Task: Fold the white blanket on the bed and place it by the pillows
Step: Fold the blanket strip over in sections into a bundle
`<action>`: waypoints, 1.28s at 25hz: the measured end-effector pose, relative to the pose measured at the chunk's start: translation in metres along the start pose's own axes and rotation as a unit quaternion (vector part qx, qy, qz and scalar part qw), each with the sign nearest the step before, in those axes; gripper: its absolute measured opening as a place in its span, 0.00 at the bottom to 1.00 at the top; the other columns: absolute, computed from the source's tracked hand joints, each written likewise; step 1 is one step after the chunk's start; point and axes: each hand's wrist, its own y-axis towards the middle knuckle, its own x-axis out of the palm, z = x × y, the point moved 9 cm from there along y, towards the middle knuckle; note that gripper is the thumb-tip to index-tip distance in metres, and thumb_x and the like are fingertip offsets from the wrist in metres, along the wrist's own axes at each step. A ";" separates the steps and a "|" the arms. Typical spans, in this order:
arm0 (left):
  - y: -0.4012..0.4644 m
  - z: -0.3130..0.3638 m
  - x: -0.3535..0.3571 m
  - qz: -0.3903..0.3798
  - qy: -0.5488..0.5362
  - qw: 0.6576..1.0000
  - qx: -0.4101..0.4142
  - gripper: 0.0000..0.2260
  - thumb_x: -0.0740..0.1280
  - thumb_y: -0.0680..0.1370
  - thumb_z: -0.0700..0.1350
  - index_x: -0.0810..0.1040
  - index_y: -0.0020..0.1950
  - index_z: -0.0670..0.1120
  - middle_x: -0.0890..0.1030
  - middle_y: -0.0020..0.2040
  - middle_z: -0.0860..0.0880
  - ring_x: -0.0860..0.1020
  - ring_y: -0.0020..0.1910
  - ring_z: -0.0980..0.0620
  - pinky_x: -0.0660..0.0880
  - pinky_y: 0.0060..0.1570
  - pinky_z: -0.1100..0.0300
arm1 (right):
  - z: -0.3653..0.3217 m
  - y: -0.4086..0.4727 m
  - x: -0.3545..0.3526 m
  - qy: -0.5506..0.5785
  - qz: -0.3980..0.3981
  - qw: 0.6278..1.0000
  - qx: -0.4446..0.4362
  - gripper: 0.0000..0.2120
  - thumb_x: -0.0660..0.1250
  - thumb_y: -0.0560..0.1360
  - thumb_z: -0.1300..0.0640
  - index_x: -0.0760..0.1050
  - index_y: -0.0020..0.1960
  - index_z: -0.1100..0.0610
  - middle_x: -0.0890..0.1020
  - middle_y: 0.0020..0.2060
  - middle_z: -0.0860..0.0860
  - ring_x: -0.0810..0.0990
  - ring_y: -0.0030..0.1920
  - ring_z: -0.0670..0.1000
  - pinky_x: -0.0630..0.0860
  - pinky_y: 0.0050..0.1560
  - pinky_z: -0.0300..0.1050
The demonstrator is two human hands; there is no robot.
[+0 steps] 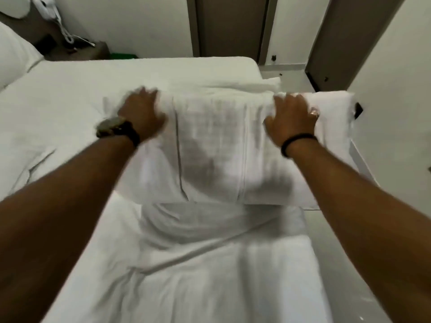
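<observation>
The white blanket (210,145) lies as a thick folded bundle across the right half of the bed (70,94); a looser part trails toward me. My left hand (142,113), with a watch on its wrist, curls its fingers over the bundle's far left edge. My right hand (291,117), with a ring and a black wristband, grips the far right edge. The bundle's right end sticks out past the side of the mattress. A white pillow (14,54) rests at the head of the bed, far left. The picture is blurred by motion.
A dark nightstand (77,51) with a white corded phone (46,8) stands beyond the pillow. Pale floor (291,75) runs along the bed's right side, with a white wall (396,89) close on the right and dark door panels (233,24) at the back.
</observation>
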 end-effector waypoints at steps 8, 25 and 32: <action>-0.058 0.019 0.248 -0.222 0.130 0.961 0.102 0.59 0.74 0.64 0.64 0.30 0.75 0.60 0.33 0.79 0.52 0.39 0.78 0.42 0.51 0.68 0.27 | 0.051 -0.051 0.234 -0.089 -0.230 0.962 -0.114 0.61 0.60 0.61 0.21 0.25 0.75 0.46 0.27 0.75 0.52 0.29 0.76 0.58 0.36 0.69 0.72; -0.027 -0.009 0.225 -0.095 0.160 0.974 0.128 0.31 0.71 0.68 0.40 0.69 0.71 0.47 0.75 0.66 0.38 0.77 0.60 0.38 0.77 0.52 0.46 | 0.053 -0.028 0.220 0.029 -0.161 0.976 -0.142 0.28 0.70 0.72 0.54 0.69 0.71 0.49 0.74 0.69 0.53 0.73 0.67 0.56 0.70 0.64 0.52; -0.282 -0.025 0.165 -0.177 0.047 0.979 0.091 0.33 0.78 0.60 0.36 0.77 0.65 0.41 0.79 0.62 0.35 0.81 0.55 0.33 0.79 0.44 0.40 | 0.049 -0.258 0.117 0.059 -0.173 0.969 -0.165 0.38 0.81 0.49 0.66 0.80 0.59 0.61 0.83 0.55 0.62 0.83 0.53 0.66 0.80 0.49 0.63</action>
